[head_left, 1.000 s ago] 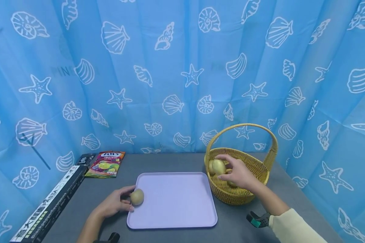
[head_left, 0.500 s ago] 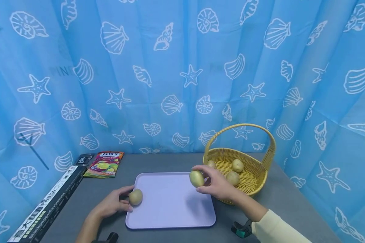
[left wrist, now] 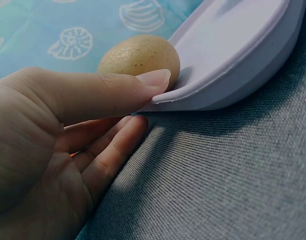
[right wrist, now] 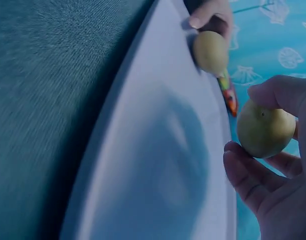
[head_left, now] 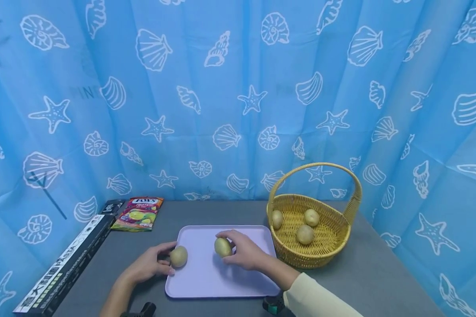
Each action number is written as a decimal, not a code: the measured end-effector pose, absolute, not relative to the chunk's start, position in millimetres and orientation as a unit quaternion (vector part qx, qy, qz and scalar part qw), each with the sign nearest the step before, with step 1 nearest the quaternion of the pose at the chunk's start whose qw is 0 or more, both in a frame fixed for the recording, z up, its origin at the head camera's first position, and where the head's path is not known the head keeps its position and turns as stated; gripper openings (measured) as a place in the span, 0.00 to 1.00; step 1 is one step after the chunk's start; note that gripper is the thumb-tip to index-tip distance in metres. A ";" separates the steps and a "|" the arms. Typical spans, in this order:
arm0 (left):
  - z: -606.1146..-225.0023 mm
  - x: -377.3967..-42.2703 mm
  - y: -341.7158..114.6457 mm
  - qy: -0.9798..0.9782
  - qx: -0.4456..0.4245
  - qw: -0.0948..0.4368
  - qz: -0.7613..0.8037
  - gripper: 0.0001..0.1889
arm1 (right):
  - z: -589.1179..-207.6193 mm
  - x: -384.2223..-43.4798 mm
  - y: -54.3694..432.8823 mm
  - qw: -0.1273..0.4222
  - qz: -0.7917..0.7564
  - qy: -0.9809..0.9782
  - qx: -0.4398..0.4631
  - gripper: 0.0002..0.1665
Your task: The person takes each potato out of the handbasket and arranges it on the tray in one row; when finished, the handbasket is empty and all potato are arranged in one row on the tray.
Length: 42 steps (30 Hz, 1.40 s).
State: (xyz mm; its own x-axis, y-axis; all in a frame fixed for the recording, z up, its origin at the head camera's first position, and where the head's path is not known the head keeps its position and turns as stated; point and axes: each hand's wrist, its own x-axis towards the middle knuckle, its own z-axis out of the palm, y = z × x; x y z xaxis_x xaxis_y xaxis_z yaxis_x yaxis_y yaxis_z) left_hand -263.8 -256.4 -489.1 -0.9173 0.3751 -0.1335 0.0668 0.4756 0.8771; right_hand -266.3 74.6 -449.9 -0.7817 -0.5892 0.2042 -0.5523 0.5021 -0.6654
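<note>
On the left side of the lavender tray (head_left: 230, 288) lies a brown potato (head_left: 179, 256). My left hand (head_left: 148, 264) is beside it at the tray's left rim; in the left wrist view its thumb (left wrist: 154, 80) lies over the rim, the other fingertips (left wrist: 138, 125) low against the edge. Whether a hidden finger touches the potato I cannot tell. Above the middle of the tray, my right hand (head_left: 243, 250) grips a second, yellowish potato (right wrist: 265, 130) between thumb and fingers, clear of the surface. Several potatoes, one of them round (head_left: 305, 234), are in the golden wicker basket (head_left: 307, 262) at right.
At the back left a Fox's candy bag (head_left: 139, 214) lies flat. A long black-and-white pasta box (head_left: 65, 264) runs along the table's left side. Behind the grey table (head_left: 218, 211) hangs a blue shell-print curtain (head_left: 230, 110). The basket's tall handle (head_left: 316, 164) arches upward.
My right hand has lifted a potato out of the basket and carried it left over the tray, lowering it somewhat. My left hand and the potato beside it stay in place.
</note>
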 end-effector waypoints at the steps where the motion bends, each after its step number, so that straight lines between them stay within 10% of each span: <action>1: -489.1 -263.8 -256.3 0.845 0.130 0.156 0.495 0.46 | -452.0 -267.7 69.1 0.026 -0.366 0.870 -0.329 0.37; 42: -487.7 -262.6 -254.9 0.847 0.129 0.154 0.492 0.45 | -475.6 -269.6 -4.2 -0.009 -0.285 0.908 -0.308 0.43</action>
State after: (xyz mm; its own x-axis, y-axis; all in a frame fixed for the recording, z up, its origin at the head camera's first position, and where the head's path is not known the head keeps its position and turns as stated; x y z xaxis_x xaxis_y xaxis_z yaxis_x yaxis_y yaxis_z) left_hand -262.6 -254.9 -487.7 -0.9195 0.3697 -0.1334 0.0674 0.4826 0.8732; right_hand -269.6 -4.2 -475.6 -0.8098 -0.5543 0.1926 -0.5650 0.6478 -0.5110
